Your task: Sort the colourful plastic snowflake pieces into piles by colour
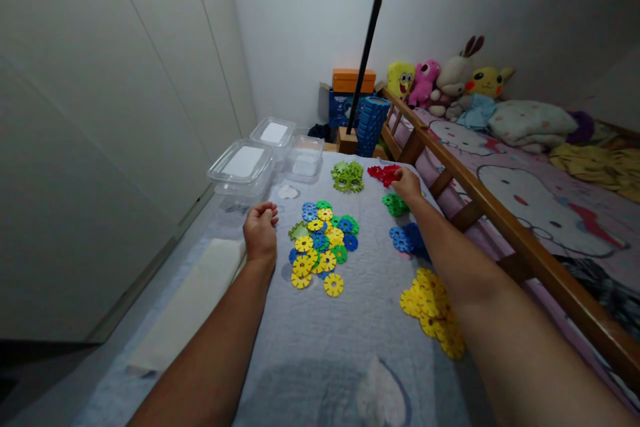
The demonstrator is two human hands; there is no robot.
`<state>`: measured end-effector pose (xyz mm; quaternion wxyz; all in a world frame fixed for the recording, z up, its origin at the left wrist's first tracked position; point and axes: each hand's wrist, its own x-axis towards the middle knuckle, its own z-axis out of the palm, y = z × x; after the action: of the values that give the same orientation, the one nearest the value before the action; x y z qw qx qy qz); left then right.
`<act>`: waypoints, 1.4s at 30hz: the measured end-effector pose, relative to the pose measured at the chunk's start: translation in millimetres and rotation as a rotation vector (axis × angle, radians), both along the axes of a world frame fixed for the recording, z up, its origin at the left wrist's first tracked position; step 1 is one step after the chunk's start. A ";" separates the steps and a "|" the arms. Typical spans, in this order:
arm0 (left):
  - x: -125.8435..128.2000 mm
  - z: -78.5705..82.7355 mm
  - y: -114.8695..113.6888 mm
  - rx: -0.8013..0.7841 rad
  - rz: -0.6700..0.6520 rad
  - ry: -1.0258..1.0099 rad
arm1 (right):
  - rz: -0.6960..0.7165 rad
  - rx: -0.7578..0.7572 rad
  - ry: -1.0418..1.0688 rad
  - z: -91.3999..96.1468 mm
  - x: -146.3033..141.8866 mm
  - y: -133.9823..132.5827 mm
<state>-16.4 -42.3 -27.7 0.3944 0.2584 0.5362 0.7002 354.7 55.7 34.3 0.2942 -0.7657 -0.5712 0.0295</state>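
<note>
My right hand (407, 185) reaches to the pile of red plastic pieces (384, 174) at the far right, its fingers together at the pile's edge; whether a piece is between them is hidden. Left of the mixed heap of notched plastic discs (327, 238), yellow, blue and green, my left hand (261, 230) hovers with its fingers curled. Nothing shows clearly in it. Sorted piles lie around: light green pieces (349, 177), green discs (395, 205), blue discs (407, 239) partly behind my right forearm, and yellow discs (433, 310).
Clear lidded plastic boxes (241, 163) stand at the back left of the cloth-covered table (320, 353). A cream-coloured flat slab (195, 300) lies along the left side. The wooden bed rail (480, 210) runs close on the right. A black pole (369, 40) rises behind the table.
</note>
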 end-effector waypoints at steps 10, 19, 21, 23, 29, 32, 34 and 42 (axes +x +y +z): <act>0.3 3.1 -3.2 -0.014 -0.006 0.016 | 0.006 -0.140 -0.165 -25.2 14.8 28.8; 0.2 4.0 -5.3 -0.007 -0.020 0.035 | 0.015 -0.107 -0.185 -27.2 15.3 28.7; 0.0 3.5 -5.3 -0.002 -0.020 0.045 | 0.008 -0.084 -0.185 -27.3 16.0 27.5; -0.1 3.2 -5.2 0.000 -0.017 0.047 | 0.014 -0.066 -0.187 -27.1 17.2 24.6; 0.5 3.7 -4.3 -0.007 -0.022 0.045 | 0.029 -0.038 -0.172 -17.7 16.1 9.0; 0.8 3.8 -4.4 -0.003 -0.021 0.052 | 0.088 -0.006 -0.162 -5.2 1.8 1.2; 1.0 3.9 -4.5 0.001 -0.022 0.055 | 0.176 0.013 -0.134 4.1 -17.3 -5.4; 0.2 2.6 -4.0 -0.002 -0.020 0.056 | 0.906 -0.247 -0.087 10.9 -141.5 -59.0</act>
<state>-16.2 -46.2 -25.2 0.3864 0.2831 0.5450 0.6882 213.2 -3.3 45.2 0.1340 -0.4692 -0.8518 0.1907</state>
